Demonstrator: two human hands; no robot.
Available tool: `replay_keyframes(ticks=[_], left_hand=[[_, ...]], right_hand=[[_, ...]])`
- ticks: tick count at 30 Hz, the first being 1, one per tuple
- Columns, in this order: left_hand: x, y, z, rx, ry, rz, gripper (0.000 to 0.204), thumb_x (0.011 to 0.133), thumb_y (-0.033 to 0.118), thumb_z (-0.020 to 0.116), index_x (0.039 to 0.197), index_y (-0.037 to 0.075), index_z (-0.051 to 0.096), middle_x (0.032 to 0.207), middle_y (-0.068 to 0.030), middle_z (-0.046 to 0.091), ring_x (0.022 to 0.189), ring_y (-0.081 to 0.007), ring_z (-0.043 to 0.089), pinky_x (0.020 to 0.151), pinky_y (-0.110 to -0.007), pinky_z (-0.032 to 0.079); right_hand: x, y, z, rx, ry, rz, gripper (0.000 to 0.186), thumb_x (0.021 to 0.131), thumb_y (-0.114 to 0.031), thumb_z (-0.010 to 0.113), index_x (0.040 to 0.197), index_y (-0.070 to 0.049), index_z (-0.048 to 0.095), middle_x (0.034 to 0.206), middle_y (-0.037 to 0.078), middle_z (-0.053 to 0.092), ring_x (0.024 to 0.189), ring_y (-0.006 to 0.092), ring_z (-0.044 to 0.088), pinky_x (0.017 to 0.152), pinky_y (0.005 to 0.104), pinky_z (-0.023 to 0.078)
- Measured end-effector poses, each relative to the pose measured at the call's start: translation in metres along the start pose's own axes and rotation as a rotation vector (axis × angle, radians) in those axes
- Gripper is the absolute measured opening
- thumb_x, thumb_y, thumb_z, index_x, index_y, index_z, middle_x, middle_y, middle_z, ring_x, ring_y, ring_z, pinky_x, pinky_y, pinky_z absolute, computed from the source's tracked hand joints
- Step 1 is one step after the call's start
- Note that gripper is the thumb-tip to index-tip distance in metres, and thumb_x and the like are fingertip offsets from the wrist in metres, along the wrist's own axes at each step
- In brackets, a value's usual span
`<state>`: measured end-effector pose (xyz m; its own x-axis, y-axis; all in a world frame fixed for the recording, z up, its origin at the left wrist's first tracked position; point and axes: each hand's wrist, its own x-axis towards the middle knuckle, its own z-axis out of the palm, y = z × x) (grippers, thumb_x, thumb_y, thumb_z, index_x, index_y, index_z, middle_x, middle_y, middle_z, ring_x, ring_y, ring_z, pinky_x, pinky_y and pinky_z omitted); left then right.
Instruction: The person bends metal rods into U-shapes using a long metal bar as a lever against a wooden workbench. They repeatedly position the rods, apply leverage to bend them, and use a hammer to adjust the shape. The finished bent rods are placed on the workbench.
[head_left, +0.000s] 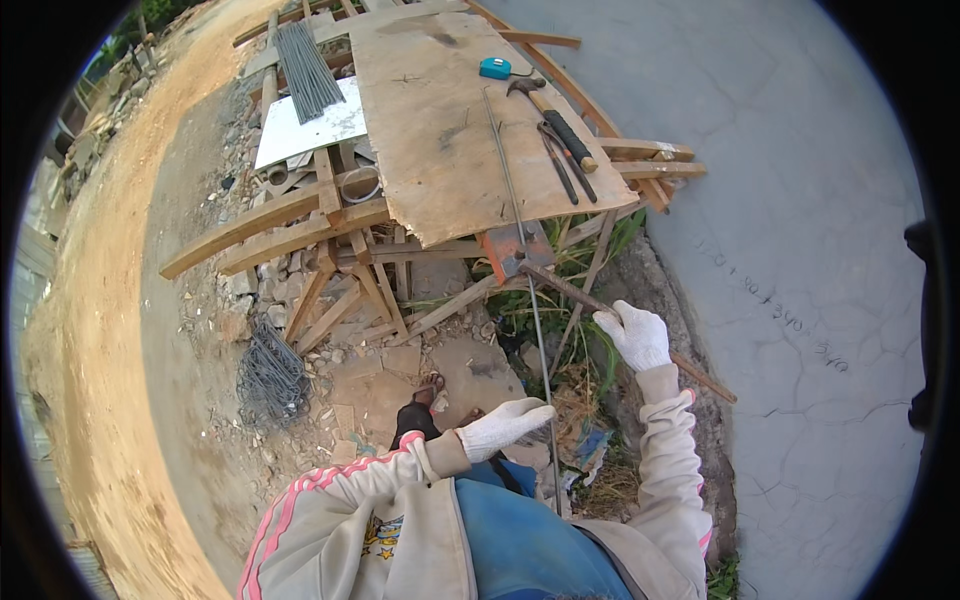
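A thin steel rod [527, 290] is pinched at its near end by the gloved left hand [505, 424], fingers pressed together around it. From that hand the rod runs straight away, over the front edge of the plywood bench top [440, 130] and on across the board; the near end is apparently held up so the rod stays in line with the bench.

The gloved right hand [633, 335] is closed around a long rusty lever bar [620, 325], gripped near its middle. Away from this hand and to its left, the bar's far end meets the rod at an orange-rust metal plate [512, 250] fixed at the bench's front edge. The bar's free end passes behind the hand, down to its right. The grip well out from the plate is judged to give leverage on the rod.

Beyond the right hand, on the far right part of the board, a hammer [553, 118], a pair of long-handled pincers [563, 160] and a teal tape measure [494, 68] are laid together, clear of the rod's line but within reach.

Far beyond the left hand, a bundle of straight rods [306, 70] is laid on a white sheet [305, 132]. Left of that hand, on the rubble, a heap of bent wire stirrups [270, 380] is stacked beside the timber trestle [300, 225].
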<state>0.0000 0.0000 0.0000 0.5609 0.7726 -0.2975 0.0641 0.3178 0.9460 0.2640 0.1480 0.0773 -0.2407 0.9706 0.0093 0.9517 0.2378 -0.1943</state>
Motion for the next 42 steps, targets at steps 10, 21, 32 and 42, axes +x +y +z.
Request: replay_keyframes(ticks=[10, 21, 32, 42], left_hand=[[-0.025, -0.026, 0.068, -0.724, -0.711, -0.384, 0.042, 0.113, 0.046, 0.055, 0.096, 0.008, 0.062, 0.096, -0.0036, 0.064, 0.091, -0.0157, 0.063, 0.085, -0.034, 0.054], [-0.044, -0.056, 0.085, -1.052, -0.597, -0.38, 0.044, 0.112, 0.047, 0.055, 0.085, 0.012, 0.053, 0.076, -0.0056, 0.057, 0.076, -0.0254, 0.063, 0.076, -0.044, 0.056], [-0.133, -0.056, -0.038, -0.867, -0.493, -0.472, 0.047, 0.113, 0.051, 0.051, 0.083, 0.016, 0.049, 0.07, 0.0016, 0.041, 0.058, -0.0167, 0.041, 0.056, -0.036, 0.04], [-0.179, -0.044, -0.244, -0.633, -0.394, -0.404, 0.023, 0.113, 0.035, 0.056, 0.103, 0.014, 0.056, 0.075, 0.0042, 0.047, 0.054, -0.0076, 0.039, 0.045, -0.028, 0.038]], right_hand=[[0.0, 0.003, 0.011, -0.028, 0.03, 0.043, 0.057, 0.1, -0.065, 0.058, 0.093, -0.01, 0.071, 0.079, 0.023, 0.07, 0.081, 0.0462, 0.07, 0.073, 0.0562, 0.053], [-0.006, -0.016, 0.028, -0.052, 0.054, 0.2, 0.059, 0.102, -0.065, 0.055, 0.097, -0.01, 0.076, 0.086, 0.024, 0.073, 0.088, 0.047, 0.07, 0.08, 0.0569, 0.053], [-0.053, -0.099, 0.045, -0.071, 0.187, 0.507, 0.07, 0.104, -0.069, 0.045, 0.099, -0.008, 0.078, 0.097, 0.026, 0.074, 0.099, 0.0484, 0.07, 0.088, 0.0578, 0.052], [-0.069, -0.223, 0.056, -0.201, 0.279, 0.84, 0.074, 0.103, -0.073, 0.042, 0.102, -0.006, 0.074, 0.101, 0.024, 0.077, 0.101, 0.0447, 0.073, 0.09, 0.0565, 0.056]])
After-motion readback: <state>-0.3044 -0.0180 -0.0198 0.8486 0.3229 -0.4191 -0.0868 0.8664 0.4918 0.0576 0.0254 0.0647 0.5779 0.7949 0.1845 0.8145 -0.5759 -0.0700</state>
